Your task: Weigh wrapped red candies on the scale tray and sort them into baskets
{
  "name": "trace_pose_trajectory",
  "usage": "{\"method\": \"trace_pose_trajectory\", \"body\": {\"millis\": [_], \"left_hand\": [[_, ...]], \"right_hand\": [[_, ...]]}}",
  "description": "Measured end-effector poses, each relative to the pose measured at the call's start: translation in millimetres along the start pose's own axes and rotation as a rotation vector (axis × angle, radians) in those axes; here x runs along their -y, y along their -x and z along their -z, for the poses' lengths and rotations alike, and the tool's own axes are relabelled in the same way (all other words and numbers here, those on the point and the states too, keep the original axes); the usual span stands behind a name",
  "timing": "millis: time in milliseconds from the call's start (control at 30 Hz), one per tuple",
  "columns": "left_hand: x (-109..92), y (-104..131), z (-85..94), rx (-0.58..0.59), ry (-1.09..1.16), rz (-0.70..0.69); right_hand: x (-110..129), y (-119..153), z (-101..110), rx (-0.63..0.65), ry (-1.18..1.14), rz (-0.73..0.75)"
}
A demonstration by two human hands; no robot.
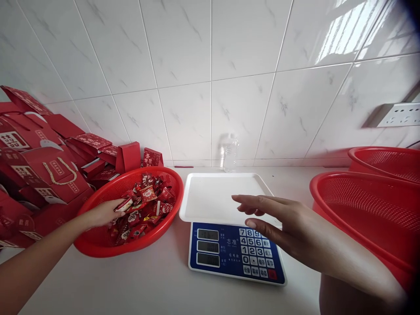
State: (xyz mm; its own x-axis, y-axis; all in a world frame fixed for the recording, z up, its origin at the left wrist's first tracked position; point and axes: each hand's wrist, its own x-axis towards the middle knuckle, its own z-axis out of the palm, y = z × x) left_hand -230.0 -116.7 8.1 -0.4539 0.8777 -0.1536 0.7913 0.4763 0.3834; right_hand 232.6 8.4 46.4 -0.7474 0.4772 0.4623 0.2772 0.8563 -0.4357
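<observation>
My left hand (pixel 104 214) reaches into a red plastic basket (pixel 98 246) at the left, its fingers closed on a wrapped candy (pixel 125 204). Several more candies (pixel 148 194) in red and gold wrappers lie piled around it. My right hand (pixel 278 218) hovers over the right side of a digital scale (pixel 229 249), its fingers stretched out and nothing in them. The scale has a bare white tray (pixel 216 197) and a blue panel with number keys; its display digits are too faint to read.
Red gift boxes (pixel 49 170) with rope handles are heaped at the left. A clear plastic bottle (pixel 230 153) stands by the tiled wall behind the scale. Red baskets (pixel 361 183) stand at the right, below a wall socket (pixel 398 115).
</observation>
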Motion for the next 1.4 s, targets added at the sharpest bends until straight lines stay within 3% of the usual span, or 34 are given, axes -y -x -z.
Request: {"method": "trace_pose_trajectory", "body": {"millis": [133, 400, 500, 633, 800, 967, 1067, 1200, 1400], "left_hand": [[-1, 3, 10.9, 0.013, 0.058, 0.058], [-21, -3, 25.4, -0.19, 0.007, -0.029], [-44, -2, 21.5, -0.235, 0.005, -0.119], [-96, 2, 7.2, -0.285, 0.017, -0.279], [-165, -8, -24.4, -0.221, 0.065, -0.527], [-207, -26, -62.1, -0.001, 0.088, -0.696], [-217, -31, -75.1, 0.093, 0.114, -0.714], [-218, -35, -77.5, 0.096, 0.214, -0.635], [-215, -28, -67.1, 0.198, 0.439, -0.422]], "right_hand": [[-1, -1, -2, 0.005, 0.004, -0.002], [-3, -2, -3, 0.002, 0.025, -0.012], [-3, -2, -3, 0.01, 0.038, -0.013], [-2, -1, -2, 0.004, 0.046, -0.003], [4, 1, 4, -0.023, 0.066, -0.017], [4, -2, 13, -0.047, 0.069, -0.031], [-9, -12, 10, -0.006, 0.06, -0.114], [-32, -29, -8, 0.141, 0.143, -0.26], [-31, -45, -39, 0.332, 0.109, -0.166]]}}
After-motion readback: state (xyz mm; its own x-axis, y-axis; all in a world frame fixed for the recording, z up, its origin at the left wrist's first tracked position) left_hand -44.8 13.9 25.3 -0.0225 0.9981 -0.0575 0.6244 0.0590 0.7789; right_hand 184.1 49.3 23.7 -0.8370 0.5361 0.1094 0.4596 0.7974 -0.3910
